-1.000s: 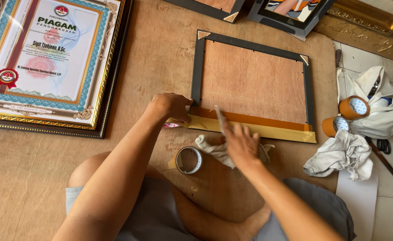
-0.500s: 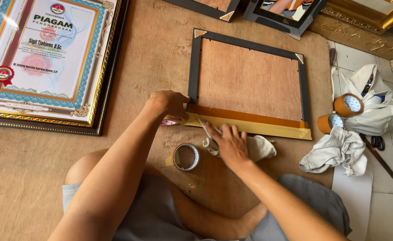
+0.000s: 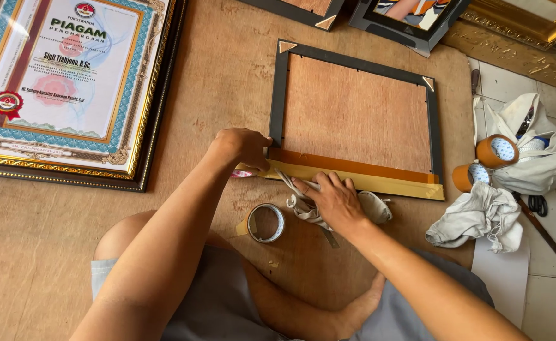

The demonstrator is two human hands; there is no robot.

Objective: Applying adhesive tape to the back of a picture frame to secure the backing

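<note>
Nearest me, a tape roll [image 3: 266, 222] lies flat at lower centre. Just above it my right hand [image 3: 328, 201], fingers together, presses a pale cloth [image 3: 373, 207] on the tan tape strip [image 3: 366, 182] along the dark frame [image 3: 439, 145]. My left hand [image 3: 243, 146], fingers curled, pins the strip's left end. A framed certificate [image 3: 63, 82] fills the upper left.

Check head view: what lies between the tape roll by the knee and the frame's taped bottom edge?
Bare wooden board, plus the left end of the crumpled cloth; tape roll, frame.
</note>
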